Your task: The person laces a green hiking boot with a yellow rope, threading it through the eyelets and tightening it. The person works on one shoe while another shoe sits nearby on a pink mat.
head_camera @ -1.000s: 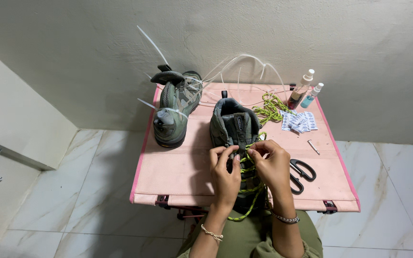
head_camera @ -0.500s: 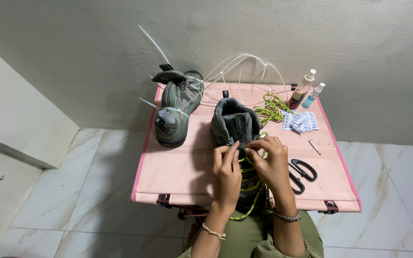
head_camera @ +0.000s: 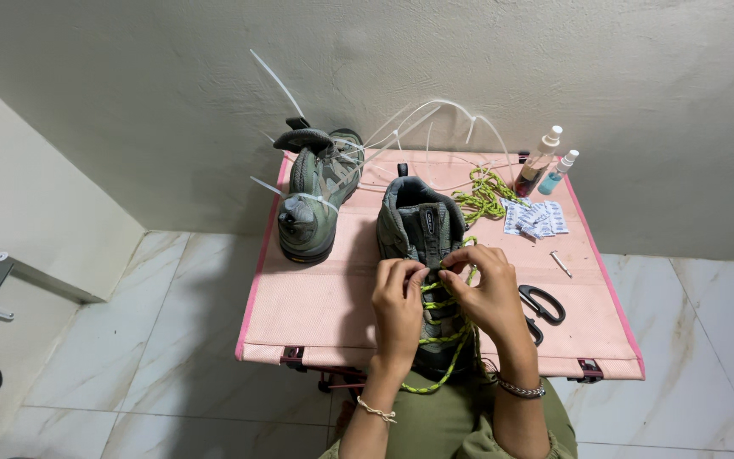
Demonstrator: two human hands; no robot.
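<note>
Lacing is partway done on the near boot (head_camera: 422, 238), which stands toe toward the person at the middle of the table's (head_camera: 316, 314) front edge. Yellow-green lace (head_camera: 448, 327) already crosses the lower eyelets in several rungs, and its slack hangs in a loop past the front edge. The upper eyelets, by the tongue and collar, look bare, so by my judgement the top rows and the tie are what remain.

Both hands meet over the boot's middle. The left hand (head_camera: 397, 306) has its fingers curled and its thumb and forefinger pressed together on the lace at an eyelet. The right hand (head_camera: 490, 293) pinches the same lace just beside it, the other fingers bent loosely. Whether the tip is already through the eyelet, I cannot tell; the fingers hide it.

A second boot (head_camera: 316, 191) stands at the table's back left corner, bound with white zip ties (head_camera: 316, 200) and showing no coloured lace, so it seems not yet started. More ties (head_camera: 435, 115) arch up from the back edge. A spare lace (head_camera: 482, 191) lies bunched near the back edge, right of the near boot. Two spray bottles (head_camera: 545, 157) stand at the back right corner, with small packets (head_camera: 537, 217) in front of them. Scissors (head_camera: 541, 304) lie by the right hand, toward the front right.
</note>
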